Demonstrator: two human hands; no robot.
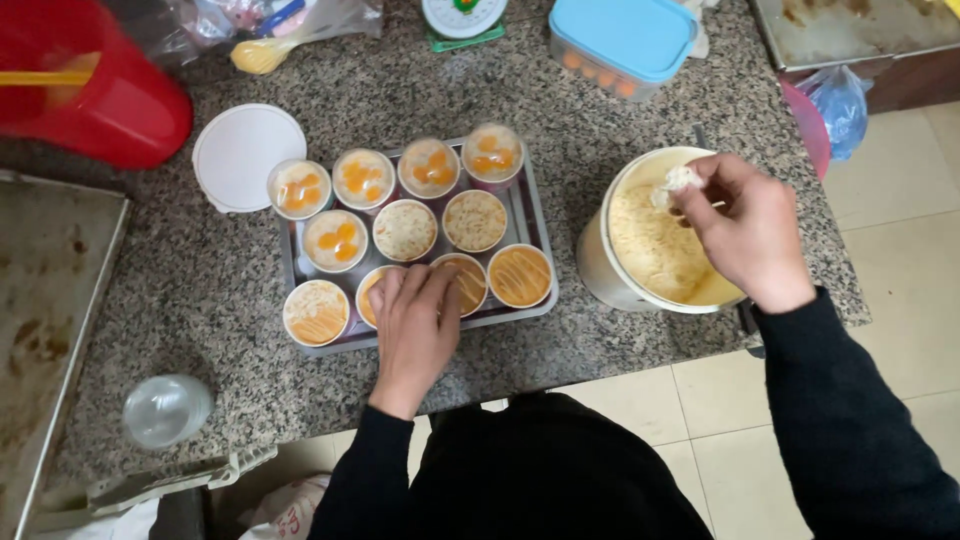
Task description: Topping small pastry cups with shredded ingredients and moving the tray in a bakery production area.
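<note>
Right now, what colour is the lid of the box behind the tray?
Light blue; the lid shows best in the head view.

Table: speckled polished granite. Tray: dull brushed metal. Cups: thin clear glossy plastic. Bucket: smooth cream plastic. Lid: matt white plastic.

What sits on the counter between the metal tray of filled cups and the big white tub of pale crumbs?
Nothing: in the head view only a bare strip of speckled granite counter separates the metal tray from the white tub.
</note>
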